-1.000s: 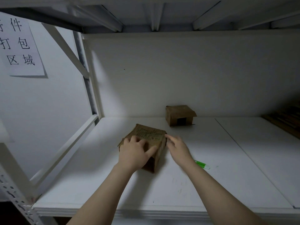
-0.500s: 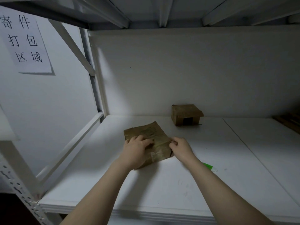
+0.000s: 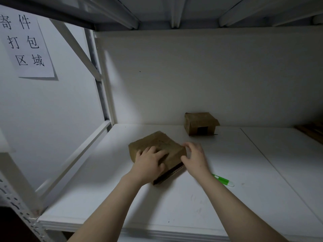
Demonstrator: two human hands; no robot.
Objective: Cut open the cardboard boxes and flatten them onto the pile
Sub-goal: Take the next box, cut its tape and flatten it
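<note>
A small brown cardboard box (image 3: 155,144) lies partly squashed on the white shelf (image 3: 192,198), its open end facing me. My left hand (image 3: 150,163) presses down flat on its top with spread fingers. At the box's right edge, my right hand (image 3: 194,158) touches the cardboard with loosely bent fingers. A second brown box (image 3: 201,123), still standing with its flaps folded, sits further back against the wall. A green and white cutter (image 3: 223,181) lies on the shelf just right of my right forearm.
White shelf uprights and a diagonal brace (image 3: 75,48) close off the left side. A paper sign (image 3: 26,44) hangs on the left wall. Brown flattened cardboard (image 3: 312,131) shows at the far right edge. Another shelf level hangs low overhead.
The box has gone from standing to squashed low under my left hand. My right hand shifted from pinching the box's right corner to resting at its right edge.
</note>
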